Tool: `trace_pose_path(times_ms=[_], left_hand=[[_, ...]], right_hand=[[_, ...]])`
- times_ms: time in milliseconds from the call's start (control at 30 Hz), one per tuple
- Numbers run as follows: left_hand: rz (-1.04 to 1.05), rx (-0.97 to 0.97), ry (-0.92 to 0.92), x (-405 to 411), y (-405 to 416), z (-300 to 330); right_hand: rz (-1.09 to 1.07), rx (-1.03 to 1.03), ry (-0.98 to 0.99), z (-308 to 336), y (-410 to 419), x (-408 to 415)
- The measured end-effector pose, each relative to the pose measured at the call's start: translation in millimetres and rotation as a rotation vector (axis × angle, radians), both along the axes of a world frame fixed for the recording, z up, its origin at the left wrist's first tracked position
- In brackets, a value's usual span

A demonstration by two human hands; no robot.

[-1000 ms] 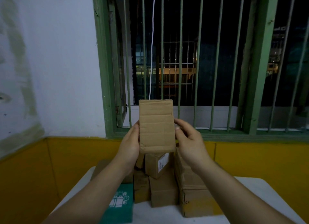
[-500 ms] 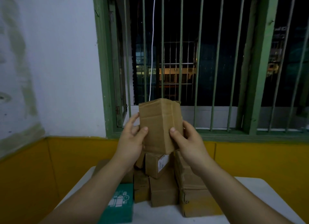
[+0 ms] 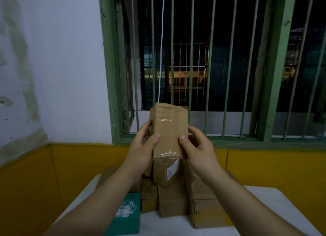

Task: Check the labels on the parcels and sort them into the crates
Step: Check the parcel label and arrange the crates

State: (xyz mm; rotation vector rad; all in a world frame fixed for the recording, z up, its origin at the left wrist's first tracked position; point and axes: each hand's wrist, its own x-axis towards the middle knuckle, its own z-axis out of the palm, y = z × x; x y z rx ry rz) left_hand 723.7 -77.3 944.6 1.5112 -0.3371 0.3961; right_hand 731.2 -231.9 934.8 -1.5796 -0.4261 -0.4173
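Observation:
I hold a small brown cardboard parcel (image 3: 168,130) upright at chest height, above the table. Clear tape runs across the face turned toward me; no label shows on it. My left hand (image 3: 142,147) grips its left side with the thumb on the front. My right hand (image 3: 198,150) grips its right side, thumb also on the front. Below them a pile of brown parcels (image 3: 172,197) stands on the white table (image 3: 275,204). One parcel in the pile (image 3: 165,174) carries a white label on its right face.
A teal box with white icons (image 3: 127,213) lies at the pile's left. A larger worn carton (image 3: 204,207) sits at its right. Behind the table are a yellow-painted lower wall and a green barred window (image 3: 211,63). No crate is in view.
I have turned the parcel in my hands: its broad plain face swung away and a taped face now points at me. Both thumbs have shifted onto the front.

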Motion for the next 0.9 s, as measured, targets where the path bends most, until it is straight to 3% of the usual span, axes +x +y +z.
trace_pose_path(times_ms=[767, 900], left_hand=[[-0.007, -0.036, 0.057, 8.4, 1.0, -8.8], [-0.093, -0.148, 0.101, 5.7, 2.4, -10.9]], right_hand=[[-0.049, -0.015, -0.012, 1.8, -2.3, -2.3], [-0.024, -0.028, 0.002, 1.9, -1.4, -3.5]])
